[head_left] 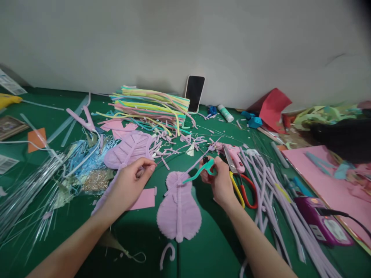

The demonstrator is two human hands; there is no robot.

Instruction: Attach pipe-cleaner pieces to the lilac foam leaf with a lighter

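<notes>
A lilac panel made of pipe cleaners (pixel 179 210), wide below and narrower above, lies flat between my hands. A raised lilac strip runs down its middle. My right hand (pixel 222 181) is closed around a teal-handled tool (pixel 204 170), whose kind I cannot make out; its curved teal end reaches over the panel's top. Up and left of the panel, my left hand (pixel 133 181) has its fingertips pinched together, and whatever is in them is too small to name. Partly beneath my left hand is a lilac leaf-shaped piece (pixel 130 148) with ribs. A curled lilac pipe cleaner (pixel 167 255) lies below the panel.
Scissors with red and yellow handles (pixel 246 191) and a pink glue gun (pixel 236 156) lie beside my right hand. Lilac pipe cleaners (pixel 272 197) spread rightward. Behind are a coloured pipe cleaner bundle (pixel 150 102), a phone (pixel 194 92) and a glue stick (pixel 225 113). Tinsel (pixel 31 197) lies left.
</notes>
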